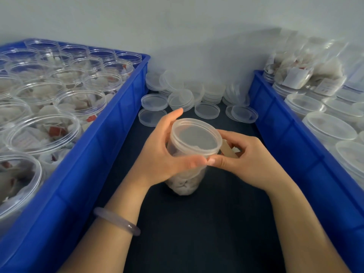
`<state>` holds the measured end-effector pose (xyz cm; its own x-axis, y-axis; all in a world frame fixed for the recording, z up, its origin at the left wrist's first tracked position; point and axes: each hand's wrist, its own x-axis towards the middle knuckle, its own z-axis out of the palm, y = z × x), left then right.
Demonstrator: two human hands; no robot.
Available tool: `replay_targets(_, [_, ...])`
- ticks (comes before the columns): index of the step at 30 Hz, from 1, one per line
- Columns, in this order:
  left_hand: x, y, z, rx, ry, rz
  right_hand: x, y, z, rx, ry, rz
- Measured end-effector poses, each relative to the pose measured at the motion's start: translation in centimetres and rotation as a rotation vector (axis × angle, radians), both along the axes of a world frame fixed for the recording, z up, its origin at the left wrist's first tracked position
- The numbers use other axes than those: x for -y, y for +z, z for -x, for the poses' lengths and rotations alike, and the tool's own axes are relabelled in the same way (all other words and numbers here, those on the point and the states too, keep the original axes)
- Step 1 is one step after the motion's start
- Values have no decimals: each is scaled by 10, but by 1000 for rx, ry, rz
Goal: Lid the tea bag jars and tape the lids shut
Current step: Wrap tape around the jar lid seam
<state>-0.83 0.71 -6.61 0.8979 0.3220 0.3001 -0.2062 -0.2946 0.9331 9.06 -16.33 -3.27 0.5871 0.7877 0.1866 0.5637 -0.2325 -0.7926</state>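
Note:
A clear plastic jar (184,184) of tea bags stands on the dark table, with a translucent lid (196,135) on top. My left hand (164,152) grips the jar just under the lid, fingers curled round its left side. My right hand (244,160) is at the lid's right edge and pinches a small roll of clear tape (228,149). The thumbs of both hands meet at the jar's front. Where the tape's end lies is hidden by my fingers.
A blue crate (110,138) on the left holds several open jars of tea bags. Another blue crate (291,134) on the right holds several lidded jars. Loose lids (206,110) lie in stacks at the back, against the white wall.

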Motion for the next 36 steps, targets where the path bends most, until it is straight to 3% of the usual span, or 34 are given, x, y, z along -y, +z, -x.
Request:
replay_targets(3, [1,-3,-2,17,94,-53,-1,2,4,83,11,67])
replay_targets(8, [-9,-2,-4,44,123,10,10,10,3,49,-39,103])
replay_targets(12, [-10,-2,-3,25,20,75,7,7,4,111,-135,-13])
replay_targets(17, [-9,-1,-3,-10,-115,112,3,2,0,-42,-64,-25])
replay_targets(23, [-13,17,1,-117,-53,-220,4,3,-1,-124,-50,-38])
replay_targets(27, [-7,44,-4,-378,73,-544,-7,-4,4,-9,-161,24])
replay_targets(32, [-4,65,-9,-450,46,-681,4,2,3,-45,11,89])
replay_targets(36, [3,77,-20,-623,-20,-763,4,3,5,31,-52,166])
